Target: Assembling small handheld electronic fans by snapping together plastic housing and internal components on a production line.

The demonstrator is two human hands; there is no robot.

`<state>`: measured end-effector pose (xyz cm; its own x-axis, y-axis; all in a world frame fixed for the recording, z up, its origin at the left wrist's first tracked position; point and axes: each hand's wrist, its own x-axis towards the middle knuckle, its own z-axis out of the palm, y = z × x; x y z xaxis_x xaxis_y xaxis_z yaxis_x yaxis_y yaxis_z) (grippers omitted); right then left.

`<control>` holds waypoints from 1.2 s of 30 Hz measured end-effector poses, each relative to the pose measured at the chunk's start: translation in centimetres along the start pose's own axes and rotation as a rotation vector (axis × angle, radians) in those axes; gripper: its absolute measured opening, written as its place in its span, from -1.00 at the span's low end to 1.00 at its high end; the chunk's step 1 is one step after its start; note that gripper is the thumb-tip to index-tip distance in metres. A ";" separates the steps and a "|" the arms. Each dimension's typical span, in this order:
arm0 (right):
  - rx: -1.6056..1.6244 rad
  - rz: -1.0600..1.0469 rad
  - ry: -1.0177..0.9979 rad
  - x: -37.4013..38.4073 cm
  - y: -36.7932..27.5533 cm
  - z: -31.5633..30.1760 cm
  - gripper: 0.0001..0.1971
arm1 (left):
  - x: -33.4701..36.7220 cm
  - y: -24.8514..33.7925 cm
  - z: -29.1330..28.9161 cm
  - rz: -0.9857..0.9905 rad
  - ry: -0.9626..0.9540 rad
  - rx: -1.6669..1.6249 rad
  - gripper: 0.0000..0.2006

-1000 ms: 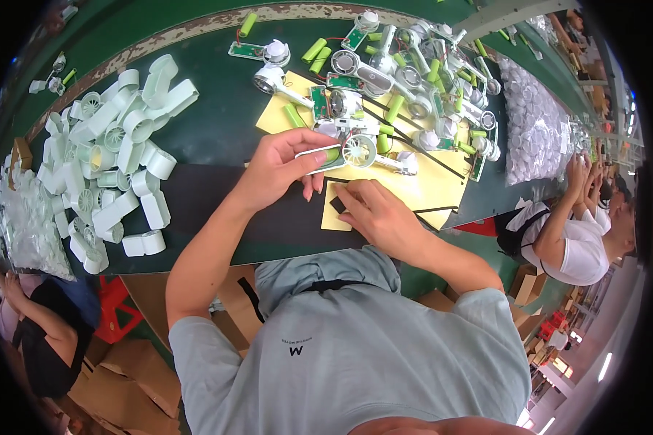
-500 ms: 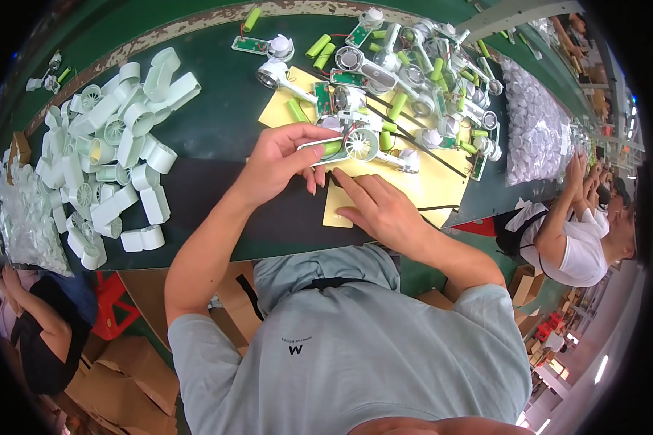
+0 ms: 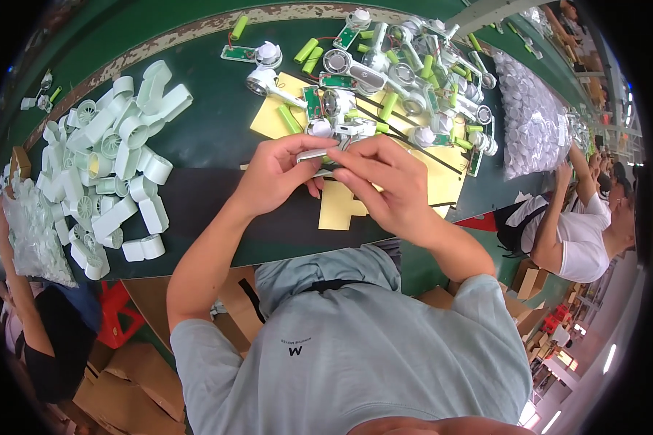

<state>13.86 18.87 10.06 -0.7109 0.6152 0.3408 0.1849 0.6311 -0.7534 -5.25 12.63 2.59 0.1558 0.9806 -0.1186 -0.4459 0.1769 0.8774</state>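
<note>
Head view. Both hands meet at frame centre over the green table (image 3: 196, 145), just above a dark mat (image 3: 203, 210). Left hand (image 3: 276, 174) and right hand (image 3: 384, 181) pinch one small white fan part (image 3: 325, 154) between them; fingers of both are closed narrow around it, left from 9 o'clock, right from 3 o'clock. The part's long axis runs roughly 9 to 3, thin and flat, mostly covered by fingertips, so its exact shape cannot be told. Both hands are equally near; neither has the freer reach. Under and beyond the hands, toward 12 to 2 o'clock, lies a yellow sheet (image 3: 442, 174) with a crowded heap of assemblies (image 3: 399, 87): white motor housings, green cylindrical cells, small green boards, black wires. That heap touches the far side of the hands, so there is little open room at 12. At 9 to 10 o'clock, well apart, a pile of white shells (image 3: 109, 159) spreads to the table's left end. Open room: the bare mat at 7 to 8 o'clock of the hands, and the near table edge at 6, close to the person's chest. At 3 o'clock, well apart, a co-worker (image 3: 580, 232) in white leans over a bag of clear parts (image 3: 537, 116).
</note>
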 end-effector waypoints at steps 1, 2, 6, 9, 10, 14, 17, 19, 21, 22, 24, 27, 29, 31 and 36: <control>-0.003 0.000 0.002 0.3 0.1 0.0 -0.70 | 0.0 0.0 -0.1 0.012 -0.013 -0.012 -0.71; -0.009 0.026 -0.001 0.6 0.2 0.0 -0.70 | 0.0 0.0 -0.1 0.015 -0.009 -0.013 -0.71; 0.187 0.190 -0.035 0.8 -0.7 -0.3 -0.73 | 0.1 0.3 0.0 0.015 0.000 -0.005 -0.71; 0.194 0.093 -0.306 -1.1 -1.1 -1.1 -0.82 | 0.1 0.1 -0.5 0.008 0.004 -0.011 -0.71; 0.207 0.191 -0.415 -1.8 -1.6 -0.9 -0.83 | 0.0 0.0 -0.7 0.002 0.000 -0.030 -0.71; -0.064 0.231 -0.501 -5.7 0.2 0.6 -0.70 | 0.2 0.2 -0.3 -0.006 -0.005 -0.029 -0.71; -0.308 0.068 -0.525 -5.4 0.1 0.6 -0.65 | 0.4 0.4 -0.4 -0.008 -0.003 -0.002 -0.70; -0.404 0.018 -0.585 -5.1 0.2 0.7 -0.67 | 0.1 0.3 -0.6 -0.030 -0.005 -0.010 -0.70; -0.377 0.029 -0.504 -4.9 -0.1 0.9 -0.71 | 0.0 0.3 -0.5 -0.022 0.015 -0.021 -0.70; -0.349 0.039 -0.428 -4.8 -0.3 1.0 -0.75 | 0.1 0.2 -0.5 -0.020 0.016 -0.018 -0.70; -0.345 0.089 -0.457 -5.4 -0.5 1.2 -0.74 | 0.2 0.1 -0.5 -0.020 0.004 -0.029 -0.70; -0.333 0.134 -0.461 -5.8 -0.4 1.4 -0.73 | 0.3 0.0 -0.6 -0.008 -0.021 -0.023 -0.70; -0.325 0.124 -0.434 -5.6 -0.5 0.9 -0.72 | 0.3 0.0 -0.4 -0.014 -0.021 -0.028 -0.70; -0.200 0.126 -0.296 -3.9 -1.0 -0.5 -0.71 | 0.2 0.0 -0.5 -0.015 -0.010 -0.029 -0.70; -0.207 -0.087 -0.131 0.2 0.2 -0.9 -0.74 | -0.1 0.0 -0.4 -0.031 -0.043 0.019 -0.66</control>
<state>14.42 19.53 10.50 -0.8093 0.4966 0.3137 0.2446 0.7705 -0.5886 -5.62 12.55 2.37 0.2078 0.9700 -0.1262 -0.4236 0.2055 0.8822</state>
